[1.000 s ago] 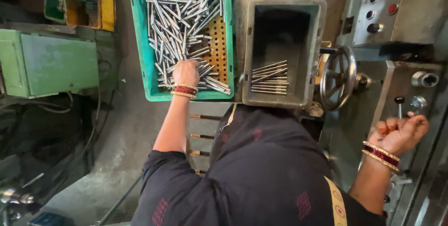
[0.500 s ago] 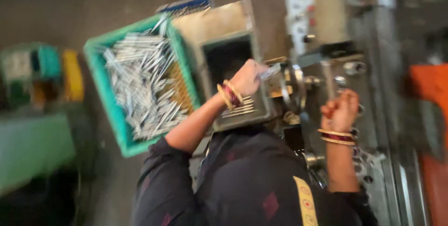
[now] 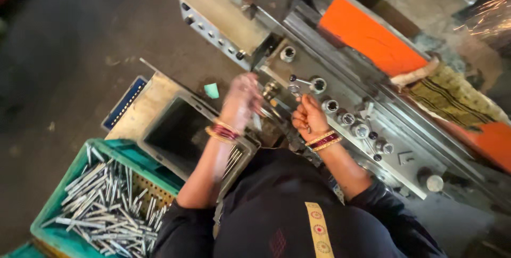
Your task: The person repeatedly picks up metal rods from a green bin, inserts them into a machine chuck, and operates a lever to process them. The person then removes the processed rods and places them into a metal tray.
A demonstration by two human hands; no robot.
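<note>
Two hands at the grey machine: right hand fisted on lever, left hand blurred, grip unclear.

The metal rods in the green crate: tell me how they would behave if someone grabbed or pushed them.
The metal rods look thin, straight and shiny, so they are probably stiff and rather slippery. Being round, they would likely roll if pushed on a flat surface. They lie criss-crossed in a loose heap in the green crate, so pulling one would probably shift its neighbours.
</note>
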